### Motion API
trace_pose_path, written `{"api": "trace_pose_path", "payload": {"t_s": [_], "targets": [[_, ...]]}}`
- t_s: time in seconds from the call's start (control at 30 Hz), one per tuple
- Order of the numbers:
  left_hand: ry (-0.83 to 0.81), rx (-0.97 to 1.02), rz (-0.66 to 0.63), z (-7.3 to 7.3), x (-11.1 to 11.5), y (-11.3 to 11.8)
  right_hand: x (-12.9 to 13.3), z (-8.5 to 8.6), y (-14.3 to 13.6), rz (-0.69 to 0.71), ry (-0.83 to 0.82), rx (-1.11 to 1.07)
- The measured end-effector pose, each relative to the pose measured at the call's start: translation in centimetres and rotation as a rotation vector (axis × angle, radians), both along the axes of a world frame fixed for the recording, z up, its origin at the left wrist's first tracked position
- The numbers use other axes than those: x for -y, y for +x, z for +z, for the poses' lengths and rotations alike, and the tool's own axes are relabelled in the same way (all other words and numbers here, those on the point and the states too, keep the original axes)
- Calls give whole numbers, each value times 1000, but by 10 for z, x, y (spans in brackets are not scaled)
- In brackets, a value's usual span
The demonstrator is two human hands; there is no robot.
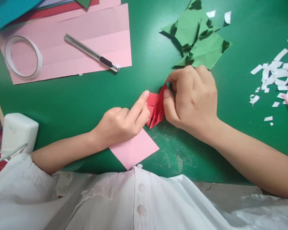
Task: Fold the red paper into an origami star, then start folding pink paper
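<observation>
A small folded piece of red paper point(158, 107) stands partly raised between my two hands on the green table. My left hand point(127, 121) holds its left side, with the index finger stretched along the paper and the thumb hidden beneath. My right hand point(192, 99) pinches the upper right edge between thumb and index finger. Creases and a flap show in the red paper. Under my left hand lies a square of pink paper point(136, 150), one corner pointing toward my shirt.
Folded green paper pieces point(206, 48) lie beyond my right hand. White paper scraps point(278, 75) are scattered at the right. A utility knife point(91, 52) and a tape roll point(8, 59) rest on pink sheets point(115, 35) at upper left. A white corded box point(19, 132) stands at left.
</observation>
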State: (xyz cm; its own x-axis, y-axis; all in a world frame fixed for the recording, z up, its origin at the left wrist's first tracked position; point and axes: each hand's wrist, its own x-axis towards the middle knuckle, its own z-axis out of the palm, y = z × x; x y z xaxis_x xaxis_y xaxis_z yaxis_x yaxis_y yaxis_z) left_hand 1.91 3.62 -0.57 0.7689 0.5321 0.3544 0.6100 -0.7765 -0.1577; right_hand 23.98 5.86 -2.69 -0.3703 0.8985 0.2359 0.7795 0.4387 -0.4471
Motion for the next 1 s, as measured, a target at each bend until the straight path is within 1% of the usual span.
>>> {"api": "trace_pose_path", "payload": {"t_s": [0.13, 0.17, 0.23, 0.37, 0.43, 0.5, 0.63, 0.7, 0.8, 0.87, 0.93, 1.0], "targets": [[-250, -2, 34, 3, 5, 0, 0, -3, 2, -26, 28, 27], [-290, -7, 44, 4, 8, 0, -1, -3, 2, -34, 39, 36], [-279, -43, 67, 7, 14, 3, -1, -3, 1, -37, 74, 73], [-165, -164, 103, 12, 24, 8, 0, -2, 0, -8, 157, 222], [-169, -182, 120, 11, 25, 9, 0, -1, 1, 24, 185, 251], [-219, -128, 133, 8, 22, 6, 0, 0, 2, 56, 186, 241], [-272, 98, 137, -3, 11, -1, -3, 1, 5, 78, 137, 130], [-273, 192, 124, -7, 7, -3, -4, 1, 5, 109, 171, 49], [-282, 257, 78, -7, 5, -3, -5, 1, 5, 154, 225, -25], [-283, 274, 68, -6, 5, -2, -5, 1, 5, 159, 174, -60], [-294, 286, 88, -4, 4, -1, -3, 2, 4, 159, 82, -92], [-337, 326, 123, -3, 3, -1, -2, 2, 2, 170, 39, -119]]}}
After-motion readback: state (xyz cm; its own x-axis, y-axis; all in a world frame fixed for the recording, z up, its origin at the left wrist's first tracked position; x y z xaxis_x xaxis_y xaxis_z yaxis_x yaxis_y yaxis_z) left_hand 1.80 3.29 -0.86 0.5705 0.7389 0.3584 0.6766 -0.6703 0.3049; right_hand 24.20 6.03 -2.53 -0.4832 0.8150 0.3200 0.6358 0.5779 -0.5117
